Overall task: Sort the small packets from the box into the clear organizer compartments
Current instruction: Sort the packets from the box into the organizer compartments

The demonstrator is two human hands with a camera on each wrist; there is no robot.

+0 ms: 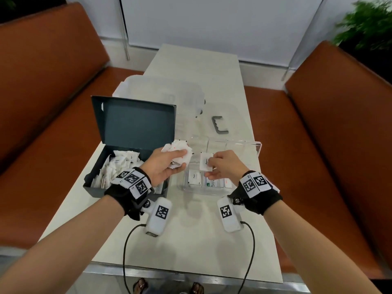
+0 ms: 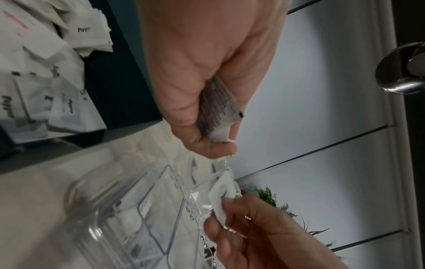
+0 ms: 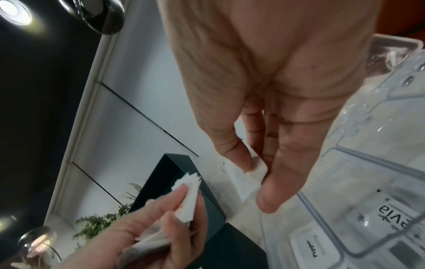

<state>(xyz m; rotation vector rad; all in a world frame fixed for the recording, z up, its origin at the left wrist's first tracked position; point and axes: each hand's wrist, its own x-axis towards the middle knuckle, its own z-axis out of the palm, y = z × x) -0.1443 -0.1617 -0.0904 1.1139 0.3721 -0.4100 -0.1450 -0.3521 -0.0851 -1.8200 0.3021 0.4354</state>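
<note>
My left hand (image 1: 169,164) grips a bunch of small white packets (image 1: 177,150) just right of the open dark box (image 1: 106,183), which holds many more white packets (image 1: 114,168). In the left wrist view the left hand (image 2: 207,127) curls round a packet with grey print (image 2: 218,109). My right hand (image 1: 222,166) pinches a single white packet (image 1: 205,161) above the clear organizer (image 1: 241,145). In the right wrist view the right hand (image 3: 260,163) holds that packet (image 3: 255,172) between thumb and fingers. Some organizer compartments hold packets (image 1: 194,177).
The organizer's clear lid (image 1: 161,96) lies open behind the box lid (image 1: 135,122). A grey handle-shaped piece (image 1: 219,125) lies on the white table (image 1: 201,230). Brown bench seats (image 1: 318,145) flank the table on both sides.
</note>
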